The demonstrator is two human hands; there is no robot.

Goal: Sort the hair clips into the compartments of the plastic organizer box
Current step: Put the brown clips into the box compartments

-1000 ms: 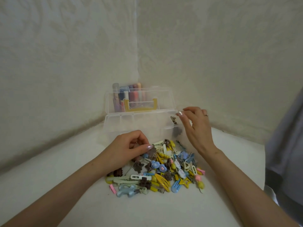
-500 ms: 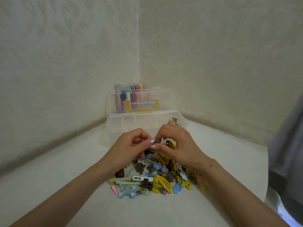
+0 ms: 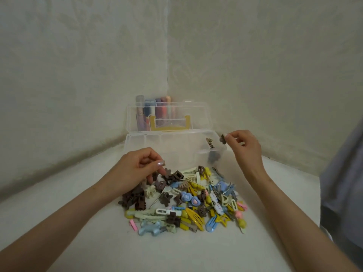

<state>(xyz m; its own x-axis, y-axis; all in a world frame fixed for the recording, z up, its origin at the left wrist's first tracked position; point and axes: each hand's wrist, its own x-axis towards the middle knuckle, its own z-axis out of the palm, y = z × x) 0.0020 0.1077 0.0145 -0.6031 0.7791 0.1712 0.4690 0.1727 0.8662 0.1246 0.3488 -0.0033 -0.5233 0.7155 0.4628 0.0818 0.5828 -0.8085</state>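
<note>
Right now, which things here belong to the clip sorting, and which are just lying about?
In the job: pile of hair clips, organizer box, brown clip pinched by the right hand, left hand at the pile.
Lying about: coloured tubes behind the box, grey fabric at the right edge.

Dim, soft, even light with faint shadows (wide-angle bending at the edges), slightly soft focus throughout.

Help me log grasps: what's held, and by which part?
Right hand pinches a small brown clip by its right edge. Left hand curls over the pile; any hold cannot be told.
</note>
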